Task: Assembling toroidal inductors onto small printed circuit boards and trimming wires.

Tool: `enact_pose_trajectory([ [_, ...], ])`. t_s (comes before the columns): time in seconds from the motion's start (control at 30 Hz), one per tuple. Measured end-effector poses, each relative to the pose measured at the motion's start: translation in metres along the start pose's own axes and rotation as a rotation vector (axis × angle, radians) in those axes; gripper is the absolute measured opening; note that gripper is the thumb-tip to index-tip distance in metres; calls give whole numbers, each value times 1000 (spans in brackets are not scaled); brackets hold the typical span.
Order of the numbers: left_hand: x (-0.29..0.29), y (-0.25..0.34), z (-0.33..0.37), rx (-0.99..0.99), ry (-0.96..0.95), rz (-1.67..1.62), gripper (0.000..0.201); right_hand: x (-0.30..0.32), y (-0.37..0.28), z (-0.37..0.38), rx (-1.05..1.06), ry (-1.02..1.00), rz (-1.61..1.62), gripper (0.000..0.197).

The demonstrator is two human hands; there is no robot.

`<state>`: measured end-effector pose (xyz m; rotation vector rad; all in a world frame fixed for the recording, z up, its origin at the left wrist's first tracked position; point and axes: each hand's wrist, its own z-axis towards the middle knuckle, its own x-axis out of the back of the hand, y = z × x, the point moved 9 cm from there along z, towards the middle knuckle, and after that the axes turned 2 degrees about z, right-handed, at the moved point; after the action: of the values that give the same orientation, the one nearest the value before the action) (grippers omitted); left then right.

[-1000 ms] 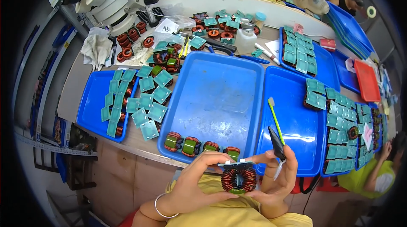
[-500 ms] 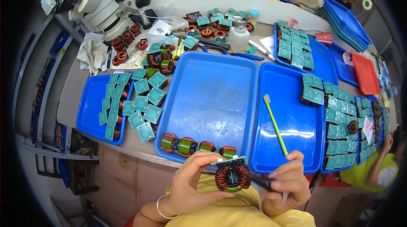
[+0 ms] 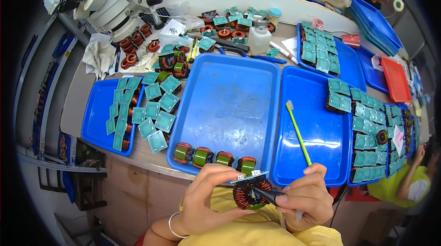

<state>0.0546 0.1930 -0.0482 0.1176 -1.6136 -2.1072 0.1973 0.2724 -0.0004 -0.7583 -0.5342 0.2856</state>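
My left hand grips a toroidal coil with copper windings, a green underside and a small circuit board along its top edge. Between the fingers of my right hand is a black, tapered, pen-like tool; its tip reaches into the middle of the coil, and the exact contact point is hidden. Just beyond, several green-and-copper coils stand in a row along the near edge of the large blue tray.
A green-handled brush lies in the blue tray to the right. Board-topped coils crowd the far-right trays, and more boards lie at left. A clear bottle, pliers and a microscope stand or lie farther back.
My right hand has moved left and slightly up, bringing the black tool's tip into the coil's centre. The coil has tilted a little in my left hand.
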Motion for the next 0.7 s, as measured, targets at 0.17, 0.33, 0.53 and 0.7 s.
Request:
enact_pose_trajectory([
  [0.17,2,1,0,-5,0,28,58,-1,-1,1,-3,3,-19,27],
  [0.33,3,3,0,-12,8,38,58,-2,-1,1,7,8,-48,29],
  [0.53,2,4,1,-17,2,51,57,-2,-2,2,24,1,-74,28],
  [0.7,3,2,-1,-6,1,104,57,-3,-1,2,25,-12,-82,27],
])
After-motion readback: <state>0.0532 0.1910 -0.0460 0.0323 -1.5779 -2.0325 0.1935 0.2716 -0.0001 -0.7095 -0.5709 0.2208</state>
